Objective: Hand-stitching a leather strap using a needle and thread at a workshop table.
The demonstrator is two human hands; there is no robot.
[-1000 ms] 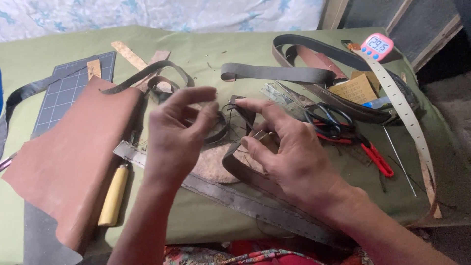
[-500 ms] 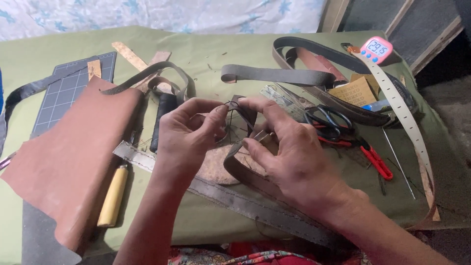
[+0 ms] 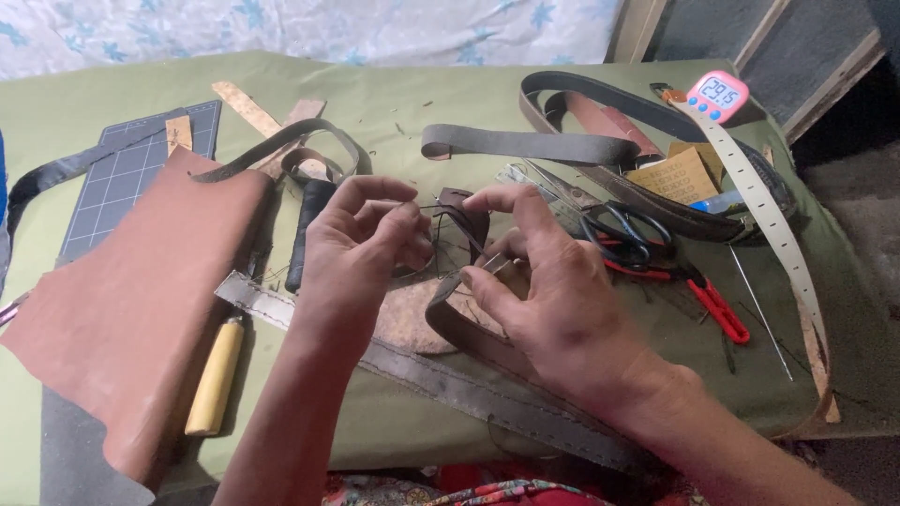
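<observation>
Fig.: stitching work at a leather bench, head view. Fingers: left hand (image 3: 361, 248) has thumb and forefinger tips pressed together, pinching a dark thread (image 3: 448, 214); other fingers curled loosely above. Right hand (image 3: 553, 300) pinches the folded end of a brown leather strap (image 3: 461, 323) btw. thumb and forefinger, w/ a thin needle (image 3: 497, 263) showing at the fingertips; whether the needle itself is gripped cannot be told. Strap sits at centre, just in front of the body, its loop end raised btw. both hands, its lower run lying across a long grey stitched strip (image 3: 441, 375).

Risks (judged): thread loops loosely btw. the hands, so it could knot or snag on the strap edge if drawn unevenly; the needle tip lies close to the right fingertips, so a slip could prick; a weak pinch could let the fold spring open.

Surroundings: brown leather sheet (image 3: 131, 309) at left, over a cutting mat (image 3: 112, 178); yellow-handled tool (image 3: 216, 375) beside it; black-handled tool (image 3: 305, 230) just behind the left hand. Scissors (image 3: 623, 234) and red-handled cutter (image 3: 717, 309) at right, near the right hand, crowding that side. Pink timer (image 3: 718, 96), punched pale strap (image 3: 759, 215), dark belts (image 3: 525, 145) farther back on the green cloth (image 3: 394, 103).
</observation>
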